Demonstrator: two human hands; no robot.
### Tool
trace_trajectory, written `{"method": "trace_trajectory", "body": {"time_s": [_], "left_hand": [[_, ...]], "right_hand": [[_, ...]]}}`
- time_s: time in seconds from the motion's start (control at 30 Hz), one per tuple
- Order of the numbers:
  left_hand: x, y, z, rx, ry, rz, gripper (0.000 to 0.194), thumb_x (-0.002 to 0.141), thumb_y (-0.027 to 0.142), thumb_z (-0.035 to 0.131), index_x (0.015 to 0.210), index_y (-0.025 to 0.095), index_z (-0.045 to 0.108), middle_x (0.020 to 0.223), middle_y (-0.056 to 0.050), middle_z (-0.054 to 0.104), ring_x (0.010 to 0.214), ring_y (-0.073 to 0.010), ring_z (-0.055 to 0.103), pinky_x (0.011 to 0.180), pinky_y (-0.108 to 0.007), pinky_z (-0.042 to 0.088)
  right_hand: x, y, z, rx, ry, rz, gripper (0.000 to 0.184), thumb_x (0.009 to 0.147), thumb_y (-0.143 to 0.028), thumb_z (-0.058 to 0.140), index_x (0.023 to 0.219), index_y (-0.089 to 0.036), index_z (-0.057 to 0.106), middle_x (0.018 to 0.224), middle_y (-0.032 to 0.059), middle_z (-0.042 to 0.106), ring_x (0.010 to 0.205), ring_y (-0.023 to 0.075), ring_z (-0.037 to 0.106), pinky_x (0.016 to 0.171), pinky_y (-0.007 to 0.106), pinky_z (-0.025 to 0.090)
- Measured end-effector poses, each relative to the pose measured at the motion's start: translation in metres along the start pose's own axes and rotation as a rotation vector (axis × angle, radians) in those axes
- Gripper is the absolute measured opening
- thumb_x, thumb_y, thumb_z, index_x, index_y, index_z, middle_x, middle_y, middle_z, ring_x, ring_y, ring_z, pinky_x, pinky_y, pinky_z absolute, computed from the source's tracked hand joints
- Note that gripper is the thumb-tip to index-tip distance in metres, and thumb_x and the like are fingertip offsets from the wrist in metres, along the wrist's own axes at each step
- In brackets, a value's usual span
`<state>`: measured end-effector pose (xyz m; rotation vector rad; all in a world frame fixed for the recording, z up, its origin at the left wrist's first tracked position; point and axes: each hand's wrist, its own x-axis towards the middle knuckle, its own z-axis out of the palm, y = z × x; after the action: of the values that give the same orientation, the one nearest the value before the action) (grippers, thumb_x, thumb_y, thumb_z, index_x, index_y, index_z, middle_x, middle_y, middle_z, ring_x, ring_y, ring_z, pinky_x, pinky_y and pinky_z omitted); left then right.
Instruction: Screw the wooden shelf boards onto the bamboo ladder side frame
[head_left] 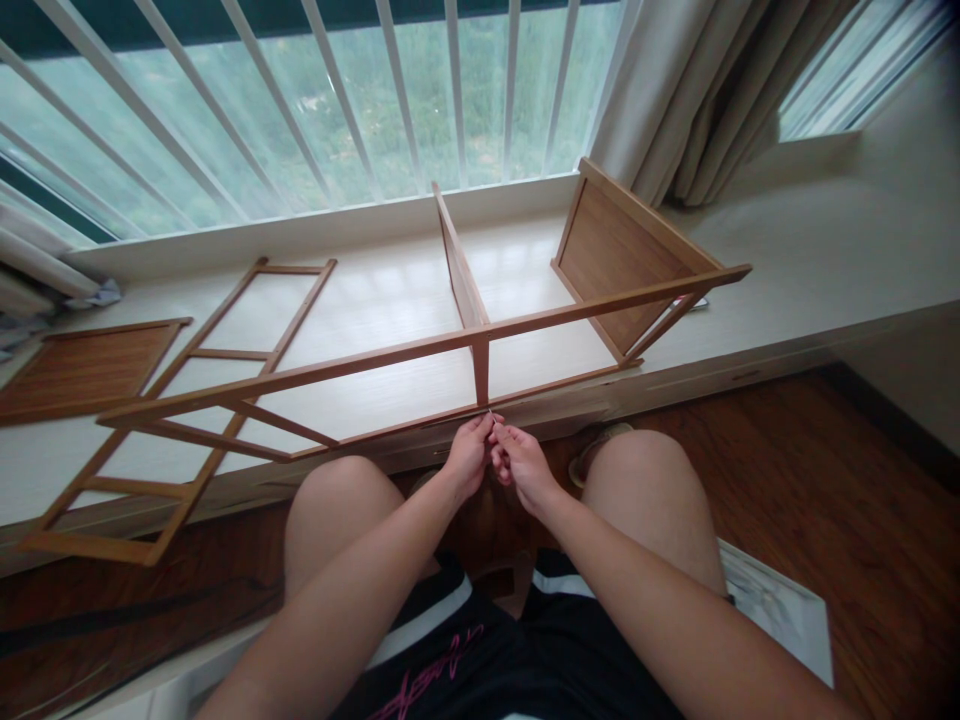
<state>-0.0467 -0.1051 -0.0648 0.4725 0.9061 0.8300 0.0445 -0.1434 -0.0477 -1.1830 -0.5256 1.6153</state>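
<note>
My left hand (471,455) and my right hand (523,464) meet fingertip to fingertip between my knees. Both are closed in a pinch around a small, thin, light piece (492,414), too small to name for certain. Just beyond my fingertips, a wooden frame (390,350) lies on its side along the front edge of the white window ledge. Its middle crossbar (481,370) ends close to my fingers; whether they touch it, I cannot tell. A wooden panel (630,255) stands at the frame's right end, and another panel (459,262) rises from its middle.
A separate ladder-like wooden frame (274,355) leans across the ledge's left side, its lower end overhanging the edge. Farther left lies a wooden panel (94,362). Behind the ledge (787,260) are a barred window and a curtain (675,90). Dark wooden floor (795,470) lies below.
</note>
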Motion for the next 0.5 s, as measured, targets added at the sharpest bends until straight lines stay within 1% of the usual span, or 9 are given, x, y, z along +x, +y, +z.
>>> {"method": "trace_trajectory", "body": {"time_s": [0.33,0.5], "left_hand": [[-0.0011,0.0021,0.0019,-0.002,-0.006,0.033,0.038,0.079,0.045,0.068,0.1,0.015,0.059,0.052,0.008,0.047,0.032,-0.0101,0.049,0.033,-0.02,0.041],[-0.0011,0.0022,0.0014,-0.001,0.0,0.024,0.036,0.08,0.045,0.067,0.099,0.016,0.059,0.052,0.008,0.048,0.032,-0.011,0.049,0.031,-0.021,0.04]], "right_hand": [[0.0023,0.0013,-0.0023,0.0,-0.025,-0.013,0.044,0.079,-0.061,0.063,0.079,-0.018,0.056,0.046,-0.0069,0.051,0.031,0.0043,0.034,0.029,0.015,0.025],[0.0019,0.0012,-0.0022,-0.002,-0.03,-0.004,0.044,0.079,-0.062,0.062,0.08,-0.018,0.056,0.047,-0.0069,0.051,0.031,0.0045,0.034,0.029,0.015,0.025]]}}
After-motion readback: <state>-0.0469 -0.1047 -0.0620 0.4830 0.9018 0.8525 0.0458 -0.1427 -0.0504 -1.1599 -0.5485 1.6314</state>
